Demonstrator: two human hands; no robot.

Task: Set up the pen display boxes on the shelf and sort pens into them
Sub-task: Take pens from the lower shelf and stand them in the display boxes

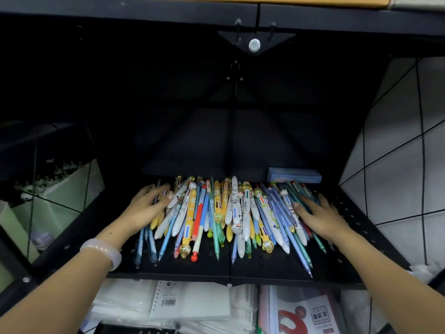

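Your pens (pixel 226 213) lie in one loose heap across the middle of the black shelf (pixel 265 268), most of them pointing roughly toward you, overlapping one another: blue, white, yellow and green barrels, several with small cartoon toppers, and one red-and-white pen with a red ball tip (pixel 198 237) sticking out at the near edge. Your left hand (pixel 147 208) rests on the left side of the heap, fingers spread and fairly straight over the pens; its grip is wide and closes on nothing. Your right hand (pixel 320 215) lies flat on the right side of the heap in the same way, fingers extended over the blue pens, grip wide as well. You wear a pale bangle (pixel 103 251) on the left wrist. Just behind the heap, on the right, a light blue box (pixel 295 175) lies flat on the shelf; whether it touches the pens you cannot tell. Pale green boxes (pixel 72 186) stand in the compartment to the left. On the shelf below, a spiral notebook (pixel 187 300) and wrapped stationery packs (pixel 303 312) lie.
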